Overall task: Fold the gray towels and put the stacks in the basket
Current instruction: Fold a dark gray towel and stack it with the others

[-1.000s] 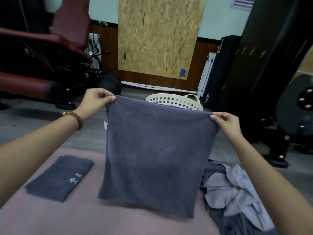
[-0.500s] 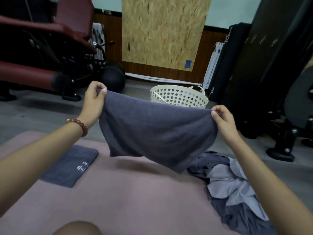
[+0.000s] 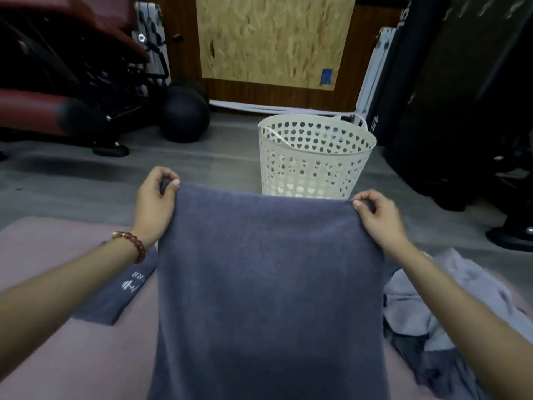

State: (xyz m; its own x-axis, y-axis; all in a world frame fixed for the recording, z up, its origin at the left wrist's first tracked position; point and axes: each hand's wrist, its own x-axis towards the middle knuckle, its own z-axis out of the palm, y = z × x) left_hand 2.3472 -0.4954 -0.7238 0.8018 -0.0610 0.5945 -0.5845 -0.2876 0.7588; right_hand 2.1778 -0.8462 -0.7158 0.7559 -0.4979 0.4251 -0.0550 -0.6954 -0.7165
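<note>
Dark gray terry towel (image 3: pixel 268 284) held up by top corners over pink padded tabletop (image 3: pixel 57 356). Left corner pinched by left hand (image 3: pixel 155 203), right corner by right hand (image 3: pixel 377 217), fingers (image 3: pixel 359 203) clamped on cloth. Folded gray towel with white logo (image 3: pixel 115 295) laid at left, partly hidden; crumpled gray towels (image 3: pixel 427 298) heaped at right. White perforated plastic basket (image 3: pixel 314 157) seen on floor beyond.

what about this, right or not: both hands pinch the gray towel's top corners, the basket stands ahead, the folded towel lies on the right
Wrong side: the head view shows the folded towel lying on the person's left. Otherwise yes: the left hand and right hand pinch the top corners of the gray towel, and the basket stands ahead.
</note>
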